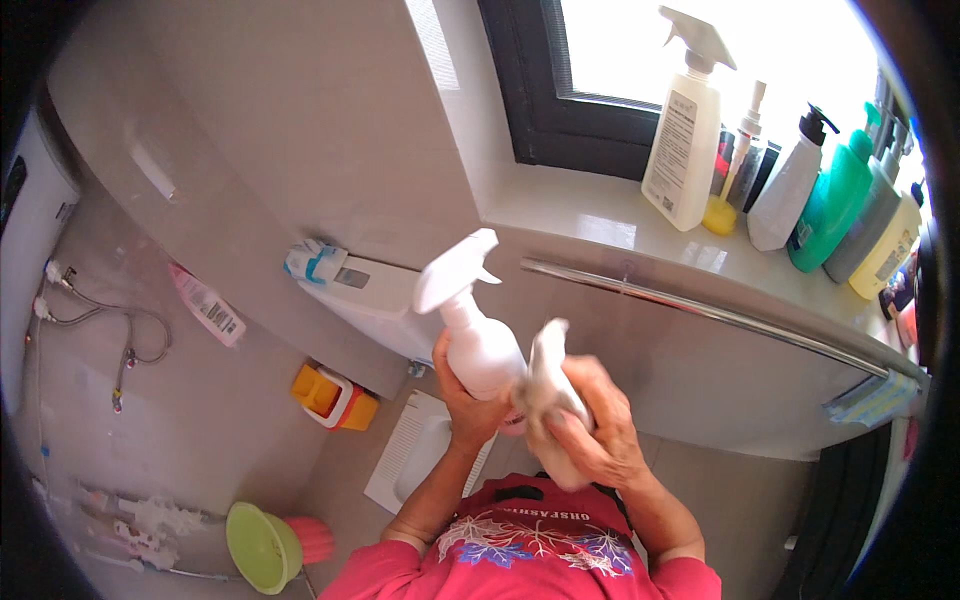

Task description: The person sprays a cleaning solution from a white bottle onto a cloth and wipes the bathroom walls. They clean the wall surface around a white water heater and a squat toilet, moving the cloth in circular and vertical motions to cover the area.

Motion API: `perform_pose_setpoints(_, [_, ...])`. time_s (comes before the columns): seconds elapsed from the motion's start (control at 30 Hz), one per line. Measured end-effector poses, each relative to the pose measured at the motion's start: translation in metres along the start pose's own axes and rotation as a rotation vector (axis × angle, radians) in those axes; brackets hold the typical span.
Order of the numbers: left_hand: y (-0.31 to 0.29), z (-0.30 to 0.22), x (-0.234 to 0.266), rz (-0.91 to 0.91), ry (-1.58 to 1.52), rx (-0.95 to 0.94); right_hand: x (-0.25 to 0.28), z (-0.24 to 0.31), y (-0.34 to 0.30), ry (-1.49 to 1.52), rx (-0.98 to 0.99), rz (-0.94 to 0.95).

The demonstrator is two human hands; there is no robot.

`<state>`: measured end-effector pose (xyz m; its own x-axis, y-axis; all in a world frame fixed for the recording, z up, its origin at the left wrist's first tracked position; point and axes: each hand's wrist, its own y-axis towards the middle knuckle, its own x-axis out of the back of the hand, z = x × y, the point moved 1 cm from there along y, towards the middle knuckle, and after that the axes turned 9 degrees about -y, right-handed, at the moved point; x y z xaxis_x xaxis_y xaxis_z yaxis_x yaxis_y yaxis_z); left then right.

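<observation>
My left hand (468,408) is wrapped round the body of a white spray bottle (486,352), which I hold upright and slightly tilted, its trigger head at the top. Against the bottle's lower right side, my right hand (598,422) grips a bunched whitish cloth (548,385). One end of the cloth sticks up above my fingers. The right hand is a little blurred, and part of the cloth hides the bottle's base.
On the windowsill (575,215) stand a large spray bottle (685,135) and several pump bottles, one green (835,195). Below runs a metal rail (700,312). A white cistern (375,300), squat toilet (410,455), orange bin (335,398) and green basin (262,548) are to the left.
</observation>
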<state>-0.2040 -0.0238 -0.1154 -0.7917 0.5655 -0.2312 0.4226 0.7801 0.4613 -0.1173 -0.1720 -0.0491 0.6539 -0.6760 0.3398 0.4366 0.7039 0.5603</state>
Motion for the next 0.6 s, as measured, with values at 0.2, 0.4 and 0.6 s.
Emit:
perform_pose_setpoints(0.2, [-0.017, -0.001, -0.002, 0.217, 0.077, -0.104, -0.026, 0.011, 0.036, -0.462, 0.107, -0.154])
perform_pose_setpoints(0.4, [-0.011, -0.014, 0.016, 0.283, -0.137, 0.074, -0.022, -0.011, 0.009, 0.027, -0.081, -0.002])
perform_pose_setpoints(0.6, [-0.005, -0.025, 0.022, 0.415, -0.311, 0.172, -0.027, -0.033, -0.019, 0.25, -0.268, 0.136])
